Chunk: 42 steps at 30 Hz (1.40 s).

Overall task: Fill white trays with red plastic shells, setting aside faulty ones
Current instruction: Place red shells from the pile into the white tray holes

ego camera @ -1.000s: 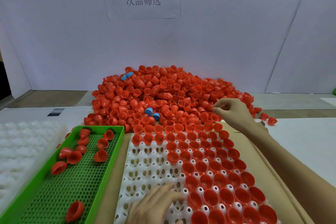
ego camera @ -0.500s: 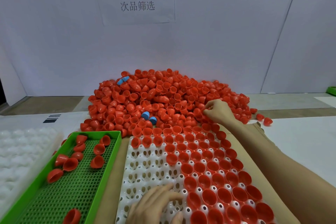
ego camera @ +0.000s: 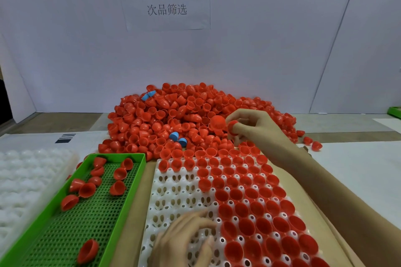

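One shell: red plastic shell point(ego camera: 233, 126) pinched in right hand point(ego camera: 253, 130) fingertips, at 3 o'clock on the pile point(ego camera: 169, 115).
Left hand point(ego camera: 186, 238): fingers loosely bent, holding nothing, resting on white tray point(ego camera: 173, 188) at 6 o'clock.
Do well: check the rim, then seat it mouth-up in bare sockets, tray's 9 o'clock side.
Room: green reject tray point(ego camera: 138, 171) sits just beside that edge; cross above seated shells.

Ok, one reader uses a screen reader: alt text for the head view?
A right hand pinches a red shell at a heap of them; the left hand rests on a half-filled white tray beside a green tray.
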### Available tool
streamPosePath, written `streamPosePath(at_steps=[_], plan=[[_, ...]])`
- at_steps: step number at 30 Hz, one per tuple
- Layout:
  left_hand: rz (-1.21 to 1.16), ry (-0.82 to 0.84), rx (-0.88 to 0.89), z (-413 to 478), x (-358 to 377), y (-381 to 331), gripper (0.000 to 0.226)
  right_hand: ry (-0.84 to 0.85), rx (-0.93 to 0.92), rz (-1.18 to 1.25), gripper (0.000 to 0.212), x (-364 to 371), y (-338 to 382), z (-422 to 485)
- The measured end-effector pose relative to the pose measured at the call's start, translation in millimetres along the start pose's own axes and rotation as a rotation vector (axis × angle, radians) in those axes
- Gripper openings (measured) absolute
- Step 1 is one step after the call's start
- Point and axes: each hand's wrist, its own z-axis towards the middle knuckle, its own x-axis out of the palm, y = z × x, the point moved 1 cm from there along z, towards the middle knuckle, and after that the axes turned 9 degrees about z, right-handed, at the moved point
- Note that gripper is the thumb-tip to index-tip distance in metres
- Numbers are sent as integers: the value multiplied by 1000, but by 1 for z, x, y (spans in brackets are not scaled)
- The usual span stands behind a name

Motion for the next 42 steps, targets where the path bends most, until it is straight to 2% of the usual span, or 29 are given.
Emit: streamPosePath(at_steps=[4,7,8,9,12,17,21,23,25,29,32,34,35,38,42], plan=[[-327,-385,-36,-14,-8,-18,55,250,60,32,12,23,26,-37],[-702,-420,-42,-15,-24,-25,88,383,101,31,9,44,25,-69],[-777,-400,-33,-17,-28,-26,93,417,113,38,7,51,22,-81],[-798,-403,-21,-17,-31,-27,87,439,121,35,6,56,18,-92],[-738,-430,-9,-19,-27,-26,62,383,86,-41,5,60,8,-113],[-664,-469,10,-18,-9,-21,46,87,-99,-63,13,54,6,-131],[-571,-514,51,-16,-2,-27,38,150,-59,-93,3,51,4,-136],[-560,-498,82,-17,2,-34,37,154,-8,-52,8,50,4,-136],[-541,-442,103,-19,7,-38,44,143,-22,-78,16,48,6,-133],[-559,-381,96,-19,6,-34,64,196,-66,-223,15,39,7,-119],[-563,-369,114,-19,2,-27,60,313,-65,-315,19,38,6,-115],[-527,-363,117,-21,0,-23,53,304,-102,-347,20,38,3,-114],[-463,-379,119,-22,-1,-21,53,263,-127,-388,19,37,0,-112],[-46,-412,121,-22,-4,-8,60,101,-158,-566,12,31,-10,-98],[320,-183,118,-18,-6,-9,53,134,-123,-650,10,40,-26,-88]])
